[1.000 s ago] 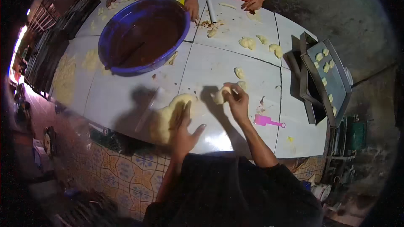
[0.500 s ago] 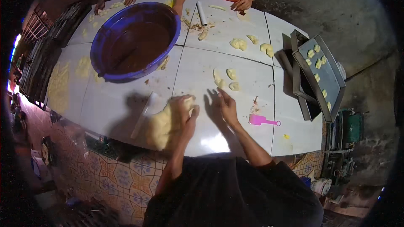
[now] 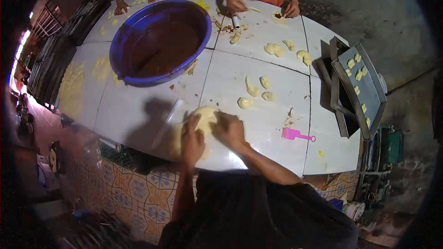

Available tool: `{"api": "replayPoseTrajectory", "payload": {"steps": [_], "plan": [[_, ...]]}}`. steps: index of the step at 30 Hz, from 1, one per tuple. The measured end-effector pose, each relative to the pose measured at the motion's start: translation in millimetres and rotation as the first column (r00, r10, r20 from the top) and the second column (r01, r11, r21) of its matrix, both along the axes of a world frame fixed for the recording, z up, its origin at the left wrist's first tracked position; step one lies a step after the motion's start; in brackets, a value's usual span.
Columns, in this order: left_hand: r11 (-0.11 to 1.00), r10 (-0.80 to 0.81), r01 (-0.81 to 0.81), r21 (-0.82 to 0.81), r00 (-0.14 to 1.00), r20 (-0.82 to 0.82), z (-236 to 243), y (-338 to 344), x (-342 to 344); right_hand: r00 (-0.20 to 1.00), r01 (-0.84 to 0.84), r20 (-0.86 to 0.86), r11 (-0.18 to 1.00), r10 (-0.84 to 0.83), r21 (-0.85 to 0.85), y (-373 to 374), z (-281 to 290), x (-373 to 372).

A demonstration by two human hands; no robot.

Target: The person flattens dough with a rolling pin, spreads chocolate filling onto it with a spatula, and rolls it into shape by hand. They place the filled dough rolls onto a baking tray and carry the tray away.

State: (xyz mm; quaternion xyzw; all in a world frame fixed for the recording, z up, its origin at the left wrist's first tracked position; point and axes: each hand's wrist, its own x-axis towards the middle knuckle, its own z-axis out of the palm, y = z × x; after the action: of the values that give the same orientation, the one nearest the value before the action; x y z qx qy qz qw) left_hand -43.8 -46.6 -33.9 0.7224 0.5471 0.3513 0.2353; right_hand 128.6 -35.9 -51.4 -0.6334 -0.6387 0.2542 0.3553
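Pale-yellow, rounded dough [image 3: 203, 113] seems mid-portioning, left hand [image 3: 193, 144] and right hand [image 3: 231, 132] curled against it, whether pinching I cannot tell; tearing next would need steady bracing.

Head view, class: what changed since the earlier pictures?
The right hand let go of a small dough piece and moved left onto the large dough, which the left hand also touches. Four small pieces now lie together, up from two. Pink scoop and blue tub stayed.
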Motion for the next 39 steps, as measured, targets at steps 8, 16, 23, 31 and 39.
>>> {"api": "replayPoseTrajectory", "payload": {"steps": [8, 16, 23, 31, 39], "plan": [[0.987, -0.128, 0.072, -0.142, 0.891, -0.435, -23, 1, -7, 0.619, 0.207, -0.747, 0.968, -0.242, -0.143, -3, 76, 12], [0.999, 0.014, -0.011, 0.04, 0.996, -0.084, 5, 7, 4, 0.94, 0.164, -0.314, 0.984, -0.133, 0.073, 68, 75, 41], [0.985, 0.161, -0.136, 0.108, 0.947, -0.277, -22, 43, 15, 0.915, -0.374, 0.202, 0.922, 0.349, 0.1, 71, 10, -10], [0.993, 0.024, -0.012, 0.115, 0.994, -0.104, -29, 42, -8, 0.771, 0.008, -0.633, 0.993, 0.07, 0.119, 16, 69, 68], [0.999, 0.013, -0.022, 0.042, 0.983, 0.186, -33, 67, -4, 0.84, 0.374, -0.48, 0.911, -0.253, 0.174, -13, 38, 175]]}}
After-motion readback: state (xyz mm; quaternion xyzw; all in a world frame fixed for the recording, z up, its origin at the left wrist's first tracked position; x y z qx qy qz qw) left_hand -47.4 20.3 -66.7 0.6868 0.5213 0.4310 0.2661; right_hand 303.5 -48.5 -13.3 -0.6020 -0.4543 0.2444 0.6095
